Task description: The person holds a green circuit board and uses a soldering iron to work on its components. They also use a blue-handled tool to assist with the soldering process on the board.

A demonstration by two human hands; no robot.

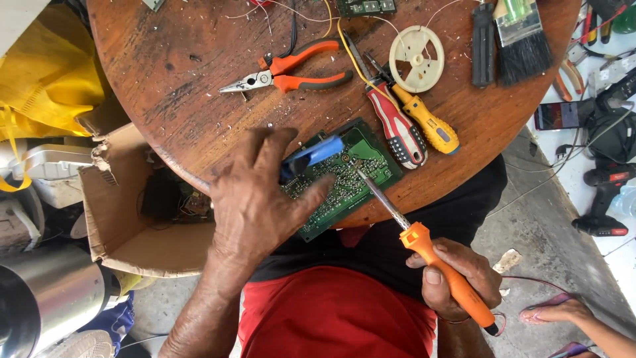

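While hands (pixel 255 199) work, cardboard box (pixel 112 219) holding dark electronics (pixel 175 199), open-topped.

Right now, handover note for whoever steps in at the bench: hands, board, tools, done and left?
Left hand: pressed on the green circuit board at the near edge of the round wooden table, holding a blue tube-shaped tool with its nozzle near the joint.
Right hand: gripping the orange-handled soldering iron, tip touching the board's solder side.
Idle on the table: orange-handled pliers, red-handled screwdriver, yellow-handled screwdriver, cream plastic spool, black bristle brush.
Done: cannot tell which joints are finished.
Left: the joint under the tip.
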